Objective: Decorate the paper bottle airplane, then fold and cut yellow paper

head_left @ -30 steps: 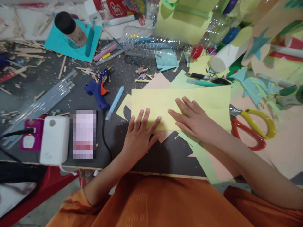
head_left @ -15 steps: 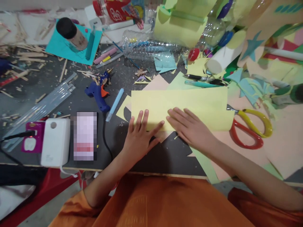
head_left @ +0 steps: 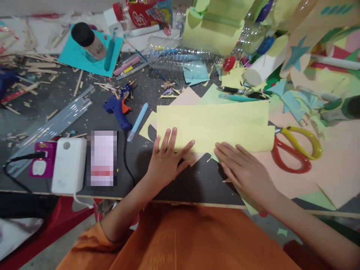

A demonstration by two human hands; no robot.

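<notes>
A folded sheet of yellow paper (head_left: 213,120) lies flat in front of me, its folded edge along the near side. My left hand (head_left: 167,161) presses on its near left corner with fingers spread. Toward the right part of the same edge, my right hand (head_left: 243,165) lies flat, its fingertips on the paper and the fingers stretched out side by side. Scissors with yellow and red handles (head_left: 292,150) rest at the paper's right end, the blades partly hidden by it.
To the left are a blue glue gun (head_left: 118,110), a light blue marker (head_left: 137,122), a phone (head_left: 102,158), a white power bank (head_left: 69,165) and clear glue sticks (head_left: 56,127). A plastic bottle (head_left: 177,56) lies at the back. Paper scraps and sheets (head_left: 332,161) cover the right side.
My right hand has slid to the right and nearer to me along the paper's near edge. My left hand has stayed at the left corner.
</notes>
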